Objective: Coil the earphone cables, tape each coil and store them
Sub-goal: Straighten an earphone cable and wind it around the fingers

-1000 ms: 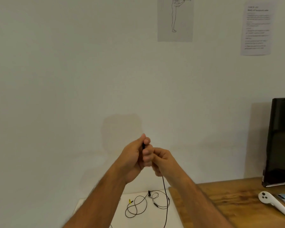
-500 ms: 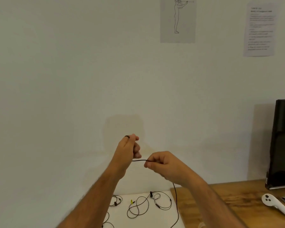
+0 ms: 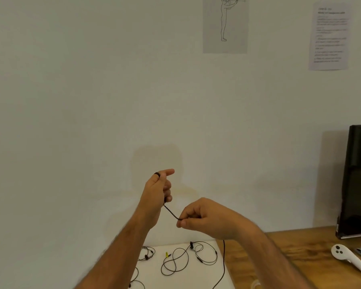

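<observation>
Your left hand (image 3: 157, 190) grips the cable (image 3: 172, 214); your right hand (image 3: 204, 217) pinches it at centre frame. Keep each of your loops even, lightly taut.

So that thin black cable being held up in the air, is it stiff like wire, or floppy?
Probably floppy: past the right hand the earphone cable hangs straight down. The short stretch from there to the left hand looks straight only because both hands pinch it. It also seems light, since fingertips alone hold it. The loose earphones on the white surface lie in soft loops, so it likely tangles easily.
</observation>
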`<state>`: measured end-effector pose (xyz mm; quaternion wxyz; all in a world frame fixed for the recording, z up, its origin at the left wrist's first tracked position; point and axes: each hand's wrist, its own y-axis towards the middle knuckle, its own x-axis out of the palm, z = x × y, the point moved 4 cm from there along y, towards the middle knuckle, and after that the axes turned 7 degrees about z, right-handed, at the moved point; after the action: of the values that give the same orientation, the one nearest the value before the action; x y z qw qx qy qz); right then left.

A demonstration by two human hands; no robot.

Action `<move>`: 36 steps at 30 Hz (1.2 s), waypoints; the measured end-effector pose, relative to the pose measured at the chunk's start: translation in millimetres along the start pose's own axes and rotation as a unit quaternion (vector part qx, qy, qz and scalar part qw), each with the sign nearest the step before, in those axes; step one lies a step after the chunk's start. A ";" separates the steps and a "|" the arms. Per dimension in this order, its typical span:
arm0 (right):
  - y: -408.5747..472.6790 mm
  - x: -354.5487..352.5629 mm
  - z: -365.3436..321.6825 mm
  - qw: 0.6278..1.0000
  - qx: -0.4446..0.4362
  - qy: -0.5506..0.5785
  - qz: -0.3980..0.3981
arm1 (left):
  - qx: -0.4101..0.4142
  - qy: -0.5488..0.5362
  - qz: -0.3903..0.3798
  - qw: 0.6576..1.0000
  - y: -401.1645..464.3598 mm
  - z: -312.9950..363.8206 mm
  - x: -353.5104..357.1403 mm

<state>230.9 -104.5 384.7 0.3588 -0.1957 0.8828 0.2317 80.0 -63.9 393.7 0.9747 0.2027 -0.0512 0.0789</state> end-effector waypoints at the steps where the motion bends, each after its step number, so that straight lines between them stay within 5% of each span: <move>1: 0.7 1.3 -2.6 1.000 -0.008 -0.019 -0.005 | 0.000 0.000 -0.001 1.000 -1.3 -1.1 1.8; 4: 1.2 3.8 -12.5 0.998 -0.029 -0.052 -0.003 | 0.014 0.017 -0.028 0.999 -8.1 -2.2 10.0; 9: 10.0 -20.0 -11.2 0.990 -0.044 -0.023 0.136 | 0.060 0.104 -0.108 0.987 -20.9 -6.8 21.2; 19: 15.4 -46.9 1.9 0.976 -0.042 -0.073 0.201 | -0.036 0.134 -0.202 0.969 -32.3 -18.3 25.7; 26: 18.2 -52.9 12.4 0.972 -0.070 0.067 0.214 | -0.190 -0.069 -0.252 0.946 -51.4 -20.5 28.0; 36: 17.1 -8.4 27.8 0.941 -0.002 0.297 0.159 | -0.220 -0.237 -0.256 0.911 -52.1 8.0 42.5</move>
<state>242.8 -73.8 377.7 0.0383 -0.1133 0.9685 0.2184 130.2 -108.6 386.4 0.9408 0.0024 -0.2428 -0.2363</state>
